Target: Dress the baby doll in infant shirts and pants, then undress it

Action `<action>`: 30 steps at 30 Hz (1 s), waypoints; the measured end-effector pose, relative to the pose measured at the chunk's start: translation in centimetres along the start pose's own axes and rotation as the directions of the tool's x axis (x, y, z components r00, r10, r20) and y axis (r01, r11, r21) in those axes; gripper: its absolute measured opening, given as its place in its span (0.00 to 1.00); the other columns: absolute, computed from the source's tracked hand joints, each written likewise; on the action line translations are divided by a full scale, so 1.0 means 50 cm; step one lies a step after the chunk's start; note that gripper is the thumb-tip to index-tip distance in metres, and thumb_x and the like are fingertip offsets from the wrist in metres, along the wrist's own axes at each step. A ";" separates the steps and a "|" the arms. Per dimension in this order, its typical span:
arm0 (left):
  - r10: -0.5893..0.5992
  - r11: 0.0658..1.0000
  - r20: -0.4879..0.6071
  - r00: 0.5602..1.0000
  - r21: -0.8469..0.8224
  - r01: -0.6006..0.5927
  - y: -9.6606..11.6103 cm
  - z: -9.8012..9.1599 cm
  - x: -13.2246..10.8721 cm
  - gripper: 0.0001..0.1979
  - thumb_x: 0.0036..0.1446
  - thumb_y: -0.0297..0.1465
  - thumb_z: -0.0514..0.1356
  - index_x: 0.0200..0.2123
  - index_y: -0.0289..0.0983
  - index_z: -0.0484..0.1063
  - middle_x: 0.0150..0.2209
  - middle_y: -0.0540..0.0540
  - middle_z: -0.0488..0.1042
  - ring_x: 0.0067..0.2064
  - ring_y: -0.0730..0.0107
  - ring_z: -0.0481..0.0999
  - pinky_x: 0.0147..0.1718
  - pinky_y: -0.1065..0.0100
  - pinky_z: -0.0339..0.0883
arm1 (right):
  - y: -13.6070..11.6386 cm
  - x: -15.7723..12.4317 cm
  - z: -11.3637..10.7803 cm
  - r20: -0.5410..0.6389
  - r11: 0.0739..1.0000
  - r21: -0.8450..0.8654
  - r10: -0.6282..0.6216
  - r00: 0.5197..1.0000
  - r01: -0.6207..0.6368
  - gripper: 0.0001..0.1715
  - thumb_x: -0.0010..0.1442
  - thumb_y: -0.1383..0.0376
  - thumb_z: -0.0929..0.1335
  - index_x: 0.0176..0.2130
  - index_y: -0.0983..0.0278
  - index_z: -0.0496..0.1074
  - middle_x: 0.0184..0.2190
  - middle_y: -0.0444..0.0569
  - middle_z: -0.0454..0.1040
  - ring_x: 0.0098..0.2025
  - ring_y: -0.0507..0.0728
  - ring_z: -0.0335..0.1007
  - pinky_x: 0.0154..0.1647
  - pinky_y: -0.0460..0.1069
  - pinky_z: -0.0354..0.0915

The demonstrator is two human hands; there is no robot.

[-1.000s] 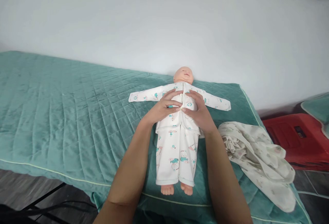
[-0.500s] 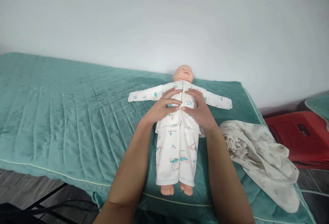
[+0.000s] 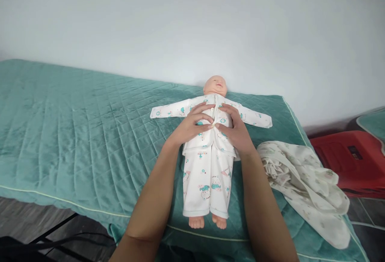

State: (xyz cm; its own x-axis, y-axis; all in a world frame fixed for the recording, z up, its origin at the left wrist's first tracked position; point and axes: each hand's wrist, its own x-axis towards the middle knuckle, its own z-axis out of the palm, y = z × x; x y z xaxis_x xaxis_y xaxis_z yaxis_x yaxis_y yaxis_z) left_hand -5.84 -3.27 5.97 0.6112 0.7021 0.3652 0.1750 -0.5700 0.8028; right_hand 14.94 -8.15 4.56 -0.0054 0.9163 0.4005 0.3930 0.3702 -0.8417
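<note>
White printed cotton-like fabric is covering a baby doll (image 3: 215, 86) from neck to ankles as it is lying face up on a green quilted cover (image 3: 90, 137), its head nearest the white wall (image 3: 180, 25) and its bare feet (image 3: 196, 222) pointing toward the person at work. Both hands are resting on the chest of the doll's jacket (image 3: 197, 145), the left hand (image 3: 191, 126) and the right hand (image 3: 236, 129) facing each other, thumb tips drawing close beside a lower button (image 3: 213, 125) on the front seam. Each grip is looking half open, fingers curving and spreading over the fabric with the upper fingertips standing apart from the thumbs (whether either one is pinching the button or the cloth edge, one cannot tell). As for progress, the trousers (image 3: 197, 173) are sitting in place over both legs, and the sleeves are stretching out sideways, though no doll hands are showing at the cuffs. The front edges are lying together along the chest and parting slightly near the hem, so the fastening is appearing unfinished there; the lower button's own state is staying hidden. At right, a crumpled white cloth (image 3: 306, 181) is lying near the cover's edge, with a red plastic item (image 3: 333, 149) standing beyond.
</note>
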 end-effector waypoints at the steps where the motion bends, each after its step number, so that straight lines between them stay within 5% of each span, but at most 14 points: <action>1: -0.007 1.000 0.001 1.000 -0.005 0.007 0.000 0.000 0.000 0.10 0.62 0.42 0.63 0.40 0.42 0.77 0.69 0.48 0.62 0.74 0.56 0.48 0.71 0.46 0.46 | -0.001 0.000 0.000 -0.002 1.000 -0.007 0.000 1.000 0.000 0.26 0.58 0.54 0.73 0.55 0.50 0.69 0.65 0.47 0.62 0.70 0.62 0.53 0.72 0.63 0.48; 30: -0.050 0.999 0.026 0.998 -0.017 0.051 0.015 -0.003 -0.004 0.11 0.59 0.42 0.64 0.34 0.40 0.76 0.70 0.48 0.59 0.74 0.55 0.47 0.71 0.47 0.46 | -0.015 -0.007 -0.003 0.049 0.999 -0.041 -0.019 0.999 0.021 0.29 0.59 0.50 0.73 0.57 0.50 0.67 0.67 0.48 0.58 0.72 0.62 0.49 0.73 0.64 0.47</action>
State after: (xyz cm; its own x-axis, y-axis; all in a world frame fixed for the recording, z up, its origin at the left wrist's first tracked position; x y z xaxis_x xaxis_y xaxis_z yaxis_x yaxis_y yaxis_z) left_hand -5.96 -3.75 6.59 0.6212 0.7187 0.3122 0.1925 -0.5262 0.8283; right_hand 14.77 -8.77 5.13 -0.0581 0.9157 0.3976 0.4306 0.3823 -0.8176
